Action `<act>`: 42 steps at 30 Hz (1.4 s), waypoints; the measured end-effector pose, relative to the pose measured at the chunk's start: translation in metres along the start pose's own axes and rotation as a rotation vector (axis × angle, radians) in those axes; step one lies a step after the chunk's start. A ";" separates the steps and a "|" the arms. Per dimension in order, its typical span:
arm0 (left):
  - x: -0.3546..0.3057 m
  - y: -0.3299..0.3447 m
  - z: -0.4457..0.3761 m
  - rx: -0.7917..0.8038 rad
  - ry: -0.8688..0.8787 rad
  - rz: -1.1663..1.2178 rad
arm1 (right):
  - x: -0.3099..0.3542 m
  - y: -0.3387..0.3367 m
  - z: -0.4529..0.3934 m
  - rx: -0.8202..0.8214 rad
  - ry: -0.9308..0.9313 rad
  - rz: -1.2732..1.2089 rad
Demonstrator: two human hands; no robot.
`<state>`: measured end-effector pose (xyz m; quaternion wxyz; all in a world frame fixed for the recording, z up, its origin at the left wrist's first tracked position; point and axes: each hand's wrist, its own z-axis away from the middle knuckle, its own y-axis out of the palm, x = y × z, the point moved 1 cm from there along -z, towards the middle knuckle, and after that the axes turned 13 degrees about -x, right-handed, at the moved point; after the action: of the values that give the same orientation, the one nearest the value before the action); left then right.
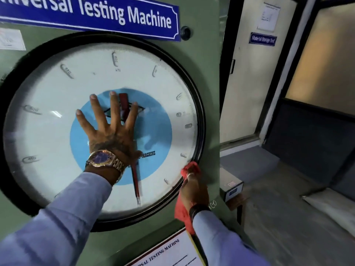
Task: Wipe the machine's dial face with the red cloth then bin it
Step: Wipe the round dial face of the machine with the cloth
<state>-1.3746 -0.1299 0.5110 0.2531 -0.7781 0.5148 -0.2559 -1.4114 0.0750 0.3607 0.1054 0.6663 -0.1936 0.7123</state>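
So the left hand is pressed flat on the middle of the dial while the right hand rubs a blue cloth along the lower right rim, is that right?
Nearly. In the head view the cloth is red, not blue. The rest holds: left hand flat on the dial centre, right hand at the lower right rim.

**Around the cream door**

I see a cream-painted door point(253, 89) standing beyond everything else. On its upper part sits a small blue rectangular nameplate point(262, 39), with a white paper notice point(268, 17) above that. Below the door, nearer to me, a small grey metal box point(231, 187) rests on a brown wooden stand point(238, 203).
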 end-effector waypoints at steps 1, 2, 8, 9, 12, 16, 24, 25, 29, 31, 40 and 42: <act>-0.003 -0.001 -0.001 0.024 -0.008 -0.013 | -0.003 0.002 -0.006 0.013 0.006 0.023; -0.009 -0.002 -0.003 0.042 -0.021 -0.025 | -0.006 0.004 -0.009 0.022 -0.005 0.065; -0.045 -0.012 -0.032 0.046 -0.070 -0.094 | -0.039 0.000 -0.018 0.179 -0.231 0.298; -0.046 -0.012 -0.037 0.045 -0.062 -0.082 | -0.031 0.000 -0.027 0.164 -0.252 0.267; -0.052 -0.010 -0.038 0.066 -0.073 -0.075 | 0.011 -0.006 -0.063 0.008 -0.314 0.190; -0.060 -0.010 -0.041 0.119 -0.095 -0.097 | 0.023 -0.010 -0.084 0.074 -0.449 0.245; -0.064 -0.012 -0.044 0.142 -0.094 -0.097 | 0.032 -0.010 -0.103 -0.006 -0.661 0.495; -0.064 -0.011 -0.044 0.146 -0.091 -0.098 | 0.053 -0.010 -0.111 0.012 -0.692 0.492; -0.065 -0.012 -0.044 0.158 -0.102 -0.095 | 0.093 -0.009 -0.125 0.004 -0.885 0.610; -0.065 -0.013 -0.043 0.170 -0.110 -0.094 | 0.080 -0.014 -0.122 -0.011 -0.912 0.684; -0.059 -0.006 -0.040 0.125 -0.123 -0.068 | 0.137 -0.014 -0.131 -0.123 -1.088 0.739; -0.057 -0.005 -0.039 0.112 -0.116 -0.063 | 0.157 -0.010 -0.135 -0.110 -1.090 0.710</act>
<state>-1.4164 -0.0799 0.5356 0.3174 -0.7919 0.4596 -0.2467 -1.5442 0.1229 0.5127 -0.2155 0.8212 -0.4639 0.2529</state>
